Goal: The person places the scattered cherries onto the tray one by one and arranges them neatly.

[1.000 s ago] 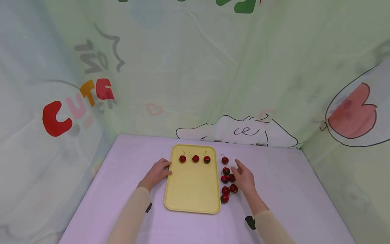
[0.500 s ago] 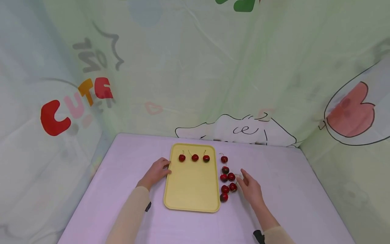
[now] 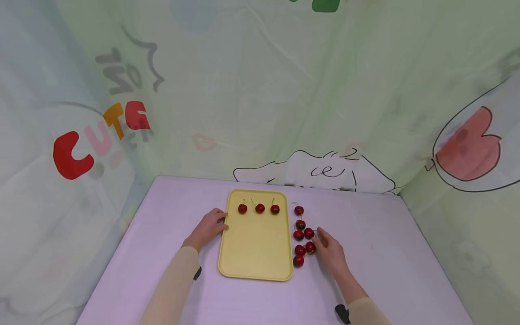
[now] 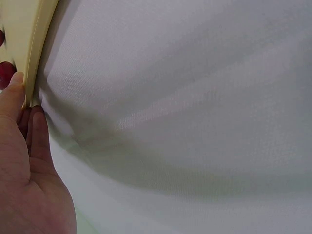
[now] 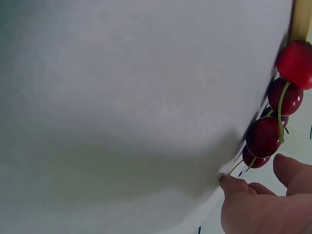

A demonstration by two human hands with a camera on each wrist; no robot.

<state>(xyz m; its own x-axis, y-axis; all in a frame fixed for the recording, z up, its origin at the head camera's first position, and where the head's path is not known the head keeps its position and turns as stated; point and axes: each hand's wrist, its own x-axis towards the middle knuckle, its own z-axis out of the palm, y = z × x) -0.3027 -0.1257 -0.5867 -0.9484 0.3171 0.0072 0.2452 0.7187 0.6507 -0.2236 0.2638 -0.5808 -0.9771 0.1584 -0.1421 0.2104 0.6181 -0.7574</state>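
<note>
A yellow tray (image 3: 256,253) lies on the table with three stemmed cherries (image 3: 260,208) in a row near its far end. My left hand (image 3: 207,229) holds the tray's left edge; in the left wrist view the thumb lies over the rim (image 4: 36,53) and the fingers are at its outer side. Several more cherries (image 3: 300,224) form a loose group along the tray's right side. My right hand (image 3: 332,256) is just right of that group, its fingertips at the stem of one cherry (image 3: 309,233). In the right wrist view thumb and forefinger stand apart close to the cherries (image 5: 263,137).
A pale lilac cloth (image 3: 378,271) covers the table. Printed curtains (image 3: 252,90) hang behind it and at both sides. The loose cherries sit close beside the tray's right rim, some nearly touching each other.
My right hand has drawn back to the right and nearer the body from over the cherries, then come slightly left to one cherry's stem. The left hand stays on the tray's edge.
</note>
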